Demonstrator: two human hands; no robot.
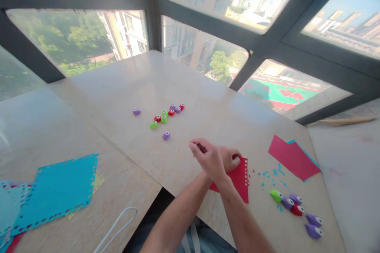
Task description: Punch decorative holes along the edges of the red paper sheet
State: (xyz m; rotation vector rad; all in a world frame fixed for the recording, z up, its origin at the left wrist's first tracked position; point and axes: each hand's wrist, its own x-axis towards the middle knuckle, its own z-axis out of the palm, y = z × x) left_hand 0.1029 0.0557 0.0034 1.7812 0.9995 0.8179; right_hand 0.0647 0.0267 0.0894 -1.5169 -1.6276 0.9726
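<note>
Just below the middle of the frame, both hands meet over a red paper sheet [240,180] lying on the pale worktop [208,99]. The arms cross: the left hand [230,158] rests on the sheet's upper left corner with a closed grip around something small that I cannot make out, and the right hand [208,157] lies in front of it, fingers curled, grip narrow; what it holds is hidden. The sheet's right edge carries a row of punched holes. Blue paper bits [274,174] lie scattered to its right, near a stack of red and blue sheets [293,157]. Small coloured punches [295,210] sit at lower right, more punches [166,116] at centre. A blue punched sheet [59,187] lies at lower left.
</note>
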